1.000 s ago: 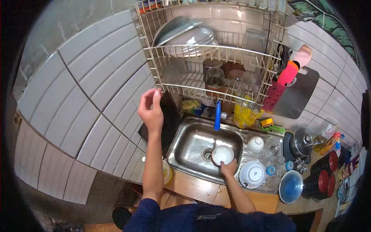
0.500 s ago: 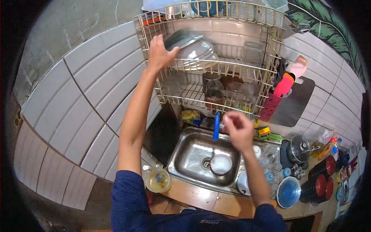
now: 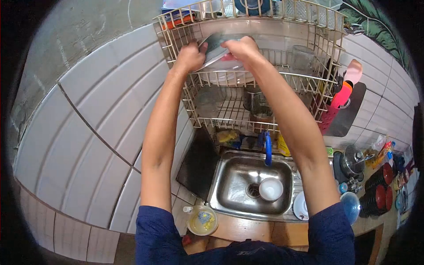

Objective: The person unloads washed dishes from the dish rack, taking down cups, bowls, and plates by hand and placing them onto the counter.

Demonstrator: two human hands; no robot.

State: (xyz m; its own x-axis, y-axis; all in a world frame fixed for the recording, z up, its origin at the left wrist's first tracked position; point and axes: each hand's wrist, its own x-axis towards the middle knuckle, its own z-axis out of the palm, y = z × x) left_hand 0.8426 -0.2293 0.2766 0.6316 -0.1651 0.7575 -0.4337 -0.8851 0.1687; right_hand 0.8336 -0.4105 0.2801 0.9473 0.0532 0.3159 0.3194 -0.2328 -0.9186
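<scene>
Wire rack on tiled wall, plate btwn L hand & R hand, fingers closed on rim.

Bowl in sink — R of drain, rack above/behind.

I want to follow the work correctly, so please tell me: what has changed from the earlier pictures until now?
The right hand let go of the white bowl and rose to the rack; the left hand also went up there. Both now grip a plate. The bowl stayed in the sink.
</scene>
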